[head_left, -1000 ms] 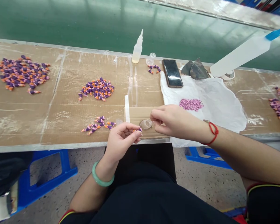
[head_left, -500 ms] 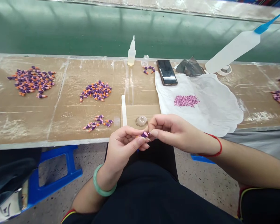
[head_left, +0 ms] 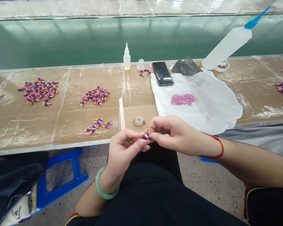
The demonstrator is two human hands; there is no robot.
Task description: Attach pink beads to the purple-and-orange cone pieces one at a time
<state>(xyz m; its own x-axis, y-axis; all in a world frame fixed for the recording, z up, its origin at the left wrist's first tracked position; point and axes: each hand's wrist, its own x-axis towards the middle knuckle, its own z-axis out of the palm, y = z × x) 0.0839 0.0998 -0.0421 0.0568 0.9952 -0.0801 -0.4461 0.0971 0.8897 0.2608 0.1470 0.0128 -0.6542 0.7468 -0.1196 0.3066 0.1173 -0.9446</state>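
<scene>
Where the tabletop (head_left: 73, 125) ends, the right hand (head_left: 171, 135) has moved from beside the clear blob (head_left: 138, 121) to the left hand (head_left: 124, 146), whose grip is clamped on a purple piece (head_left: 145, 136); the right's fingertips are together at its end (anything pinched is too small to tell), so work now centres there.

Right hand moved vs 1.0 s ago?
Yes, toward the table's near edge. Judged against the clear blob on the cardboard pad: the right hand was beside it, now sits nearer that edge, at the purple piece in the left hand.
</scene>
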